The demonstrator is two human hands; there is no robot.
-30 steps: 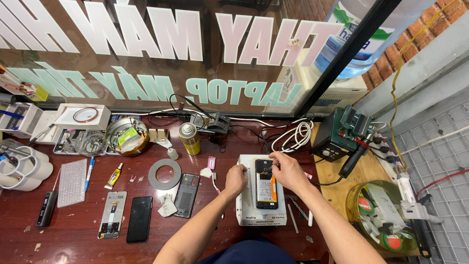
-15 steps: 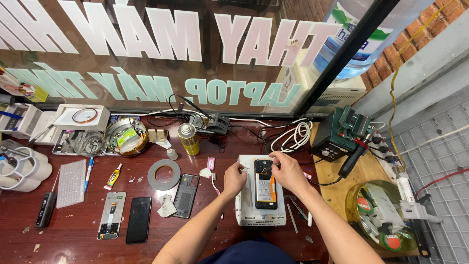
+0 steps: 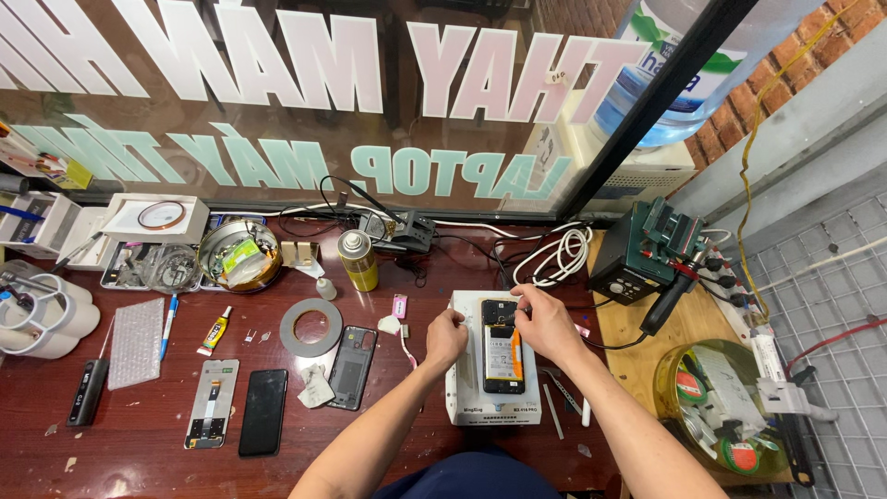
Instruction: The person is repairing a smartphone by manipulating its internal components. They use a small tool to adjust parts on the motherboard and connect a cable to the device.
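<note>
An opened phone (image 3: pixel 504 356) with its battery showing lies on a white heating pad (image 3: pixel 469 393) on the dark red table. My left hand (image 3: pixel 447 337) rests as a loose fist on the pad's left side, just beside the phone. My right hand (image 3: pixel 545 323) reaches over the phone's top right corner, its fingertips pinched at the upper edge; whether they hold a small part or tool is hidden.
Left of the pad lie a phone back cover (image 3: pixel 352 367), a black phone (image 3: pixel 263 411), a screen panel (image 3: pixel 212 416), a tape ring (image 3: pixel 311 327), a glue tube (image 3: pixel 213 331) and a spray can (image 3: pixel 358 260). A green rework station (image 3: pixel 640 254) and a jar of tape rolls (image 3: pixel 716 402) stand at right.
My right hand's fingers have shifted slightly toward the phone's top edge. My left hand stays put beside the phone.
</note>
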